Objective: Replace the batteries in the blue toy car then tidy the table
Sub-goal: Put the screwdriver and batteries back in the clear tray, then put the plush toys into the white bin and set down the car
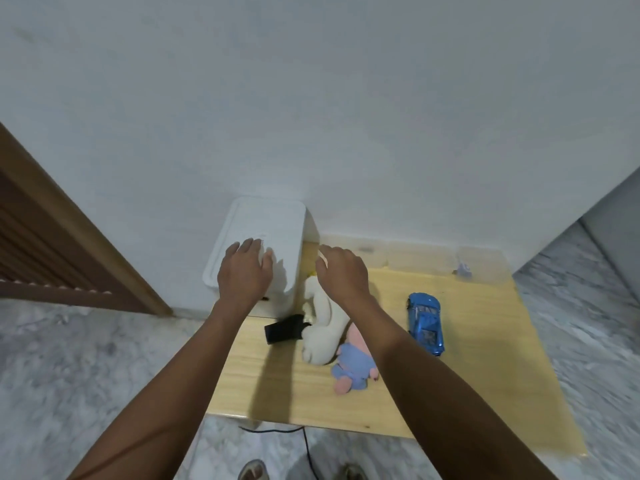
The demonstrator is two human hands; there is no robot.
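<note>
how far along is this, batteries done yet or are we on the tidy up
Can't tell about the batteries: the blue car sits upright and closed on the table. In hand: the left hand rests on the white box, the right hand hovers empty. Left: plush toys and a black item still lie out.

A pale wooden table (485, 358) stands against a plain white wall (311, 98) on grey marbled floor (69, 368), with a brown louvred door (41, 237) to the table's left.

Dim, flat indoor light, soft arm shadow across table (485, 341), blurred, bowed edges
</note>
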